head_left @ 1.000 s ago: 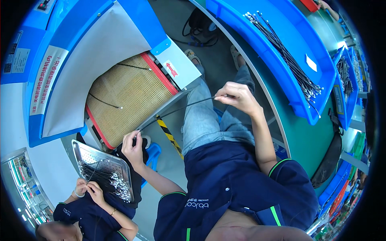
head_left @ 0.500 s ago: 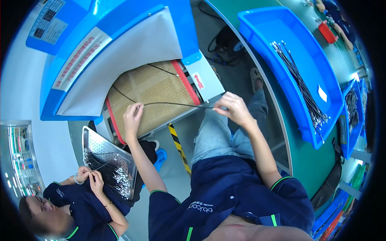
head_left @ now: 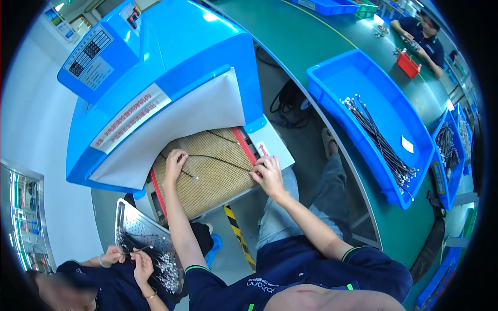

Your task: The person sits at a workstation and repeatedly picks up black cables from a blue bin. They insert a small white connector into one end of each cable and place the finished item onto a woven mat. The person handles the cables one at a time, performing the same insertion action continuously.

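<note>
- While two other black cables, an upper cable (head_left: pixel 223 137) and a lower cable (head_left: pixel 190 174), already lie loose on the mesh belt (head_left: pixel 218 186), the held cable (head_left: pixel 222 160) has not been let go; I'd judge it nearly in place, above or on the belt, though contact is unclear from here.
- The left hand (head_left: pixel 175 165) has its fingers pinched together on one part of that cable, near the belt's inner end; the right hand (head_left: pixel 270 176) grips the other end beside the red edging (head_left: pixel 247 147).
- Plenty of similar pieces are waiting nearby, it seems: a dense heap of cables (head_left: pixel 166 270) sits in a perforated metal tray (head_left: pixel 120 208), where a co-worker's hand (head_left: pixel 142 267) is busy, and a long bundle (head_left: pixel 376 140) lies in a blue bin (head_left: pixel 381 96) on the green table (head_left: pixel 311 31).
- The held cable is slim, dark and springy-looking, bowing in a shallow arc; the lower one ends in a small pale tip.
- The belt is a tan, open-weave grid, running under a limp whitish curtain (head_left: pixel 207 106) hung from a smooth, glossy blue machine (head_left: pixel 207 46) with rounded corners.
</note>
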Tool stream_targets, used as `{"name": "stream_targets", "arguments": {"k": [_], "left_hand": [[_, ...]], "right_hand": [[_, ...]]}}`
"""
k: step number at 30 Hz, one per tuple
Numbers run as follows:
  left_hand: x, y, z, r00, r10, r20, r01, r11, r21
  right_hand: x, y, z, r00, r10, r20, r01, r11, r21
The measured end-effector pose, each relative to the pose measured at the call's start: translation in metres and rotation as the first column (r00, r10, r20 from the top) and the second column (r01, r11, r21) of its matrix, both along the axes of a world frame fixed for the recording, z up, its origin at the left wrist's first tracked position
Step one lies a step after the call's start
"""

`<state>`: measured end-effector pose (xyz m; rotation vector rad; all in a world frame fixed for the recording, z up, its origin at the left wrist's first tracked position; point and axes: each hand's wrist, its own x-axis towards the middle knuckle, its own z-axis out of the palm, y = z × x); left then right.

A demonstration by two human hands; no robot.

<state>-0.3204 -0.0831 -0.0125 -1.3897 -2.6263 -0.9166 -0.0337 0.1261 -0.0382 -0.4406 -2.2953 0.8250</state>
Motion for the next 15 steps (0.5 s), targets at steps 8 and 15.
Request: {"name": "stream_targets", "arguments": {"k": [8,15], "left_hand": [[-0.017,0.015,-0.020,0.996,0.027,0.089,-0.027,1.000,-0.006],[-0.012,0.021,0.001,0.995,0.047,0.086,-0.045,0.999,-0.031]], "right_hand": [[-0.003,-0.002,-0.001,0.993,-0.088,0.075,0.087,0.996,0.019],[0.022,0.015,0.034,0.999,0.034,-0.021,-0.036,0.996,-0.086]]}}
